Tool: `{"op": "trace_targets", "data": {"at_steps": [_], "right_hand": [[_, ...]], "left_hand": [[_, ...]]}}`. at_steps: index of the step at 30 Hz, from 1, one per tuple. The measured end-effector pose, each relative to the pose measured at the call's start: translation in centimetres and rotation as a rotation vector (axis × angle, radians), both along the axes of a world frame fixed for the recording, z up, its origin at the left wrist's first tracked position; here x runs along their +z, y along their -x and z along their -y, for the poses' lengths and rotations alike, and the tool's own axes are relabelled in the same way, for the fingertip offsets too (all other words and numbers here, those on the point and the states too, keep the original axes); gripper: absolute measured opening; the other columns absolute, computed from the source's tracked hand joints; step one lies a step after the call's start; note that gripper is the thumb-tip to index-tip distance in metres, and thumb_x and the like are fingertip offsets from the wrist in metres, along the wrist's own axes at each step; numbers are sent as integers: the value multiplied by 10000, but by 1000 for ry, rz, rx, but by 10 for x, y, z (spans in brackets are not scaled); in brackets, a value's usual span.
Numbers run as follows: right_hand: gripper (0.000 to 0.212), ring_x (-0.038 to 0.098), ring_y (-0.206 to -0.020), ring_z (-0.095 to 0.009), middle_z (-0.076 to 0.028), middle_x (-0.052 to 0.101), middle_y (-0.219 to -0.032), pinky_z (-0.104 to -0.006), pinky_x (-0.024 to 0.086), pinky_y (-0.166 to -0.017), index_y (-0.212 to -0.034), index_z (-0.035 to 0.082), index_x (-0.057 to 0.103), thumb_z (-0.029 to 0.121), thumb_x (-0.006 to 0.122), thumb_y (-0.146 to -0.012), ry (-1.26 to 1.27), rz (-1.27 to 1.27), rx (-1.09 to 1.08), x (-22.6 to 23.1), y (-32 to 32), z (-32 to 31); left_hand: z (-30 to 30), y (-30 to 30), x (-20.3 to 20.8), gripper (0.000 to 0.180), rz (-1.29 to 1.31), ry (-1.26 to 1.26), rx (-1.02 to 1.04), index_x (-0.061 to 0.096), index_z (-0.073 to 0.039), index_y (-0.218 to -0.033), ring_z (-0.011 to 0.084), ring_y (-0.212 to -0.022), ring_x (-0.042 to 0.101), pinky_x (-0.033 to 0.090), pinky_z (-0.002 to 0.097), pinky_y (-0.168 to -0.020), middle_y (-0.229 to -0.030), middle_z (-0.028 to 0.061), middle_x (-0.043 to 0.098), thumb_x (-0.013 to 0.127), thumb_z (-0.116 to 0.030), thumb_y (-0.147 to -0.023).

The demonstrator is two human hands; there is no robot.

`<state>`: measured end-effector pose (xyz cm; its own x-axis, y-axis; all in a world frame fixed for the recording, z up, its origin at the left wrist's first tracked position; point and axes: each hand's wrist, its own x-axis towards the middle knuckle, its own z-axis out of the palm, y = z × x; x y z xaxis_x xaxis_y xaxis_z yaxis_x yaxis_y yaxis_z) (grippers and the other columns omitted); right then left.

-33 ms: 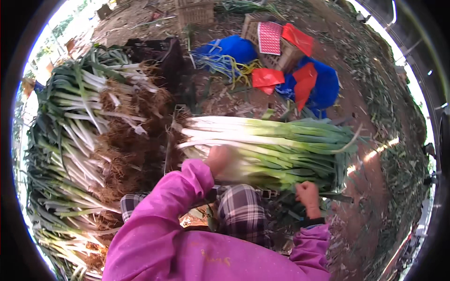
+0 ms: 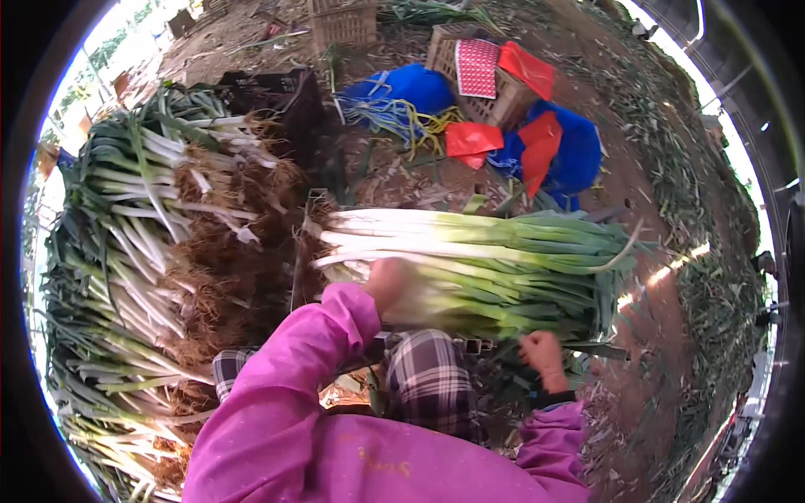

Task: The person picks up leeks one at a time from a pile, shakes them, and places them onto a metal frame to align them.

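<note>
A thick bundle of leeks [image 2: 470, 251] lies crosswise in front of me on a low metal-edged stand [image 2: 299, 277], white ends to the left and green leaves to the right. My left hand [image 2: 390, 287] rests against the near side of the white stalks; its fingers are smeared by motion and partly hidden. By the near edge of the green leaves, my right hand [image 2: 543, 355] is closed with fingers curled. Whether a thing is inside that fist does not show.
A long heap of leeks with brown roots [image 2: 197, 285] fills the left. Beyond the stand are a dark crate [image 2: 285, 96], blue bags [image 2: 402, 88], yellow ties [image 2: 432, 126], red sheets [image 2: 474, 141] and a tan basket [image 2: 490, 105]. Leaf scraps [image 2: 679, 184] litter the ground at right.
My right hand has come slightly nearer to me, a little away from the green leaves. The left hand stays at the white stalks. The whole view has shifted slightly.
</note>
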<state>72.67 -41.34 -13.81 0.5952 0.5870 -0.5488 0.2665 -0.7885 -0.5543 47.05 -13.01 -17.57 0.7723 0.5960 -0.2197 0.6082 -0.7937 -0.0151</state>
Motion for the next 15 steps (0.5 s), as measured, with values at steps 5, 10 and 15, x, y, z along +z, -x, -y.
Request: {"op": "trace_targets", "data": {"at_steps": [5, 10, 15], "right_hand": [[295, 646, -740, -240, -109, 659, -811, -358, 512, -684, -1026, 14, 666, 195, 725, -801, -471, 359, 113, -13, 31, 0], [349, 605, -773, -300, -140, 611, -874, -414, 483, -696, -944, 15, 589, 224, 764, -726, -343, 453, 52, -13, -3, -56], [300, 596, -860, -349, -177, 622, -907, -427, 480, -748, -942, 46, 609, 207, 746, -729, -208, 479, 68, 8, 17, -48]], "left_hand": [[-36, 47, -39, 195, -38, 6, -25, 731, -136, -791, 203, -767, 699, 532, 361, -639, -799, 64, 708, 545, -161, -844], [-37, 72, -46, 160, 84, -57, 89, 731, -153, -817, 215, -754, 707, 541, 374, -621, -791, 54, 718, 590, -219, -853], [21, 67, -8, 195, 246, 69, 134, 562, -117, -1079, 274, -783, 663, 543, 413, -672, -963, 114, 610, 498, -128, -895]]}}
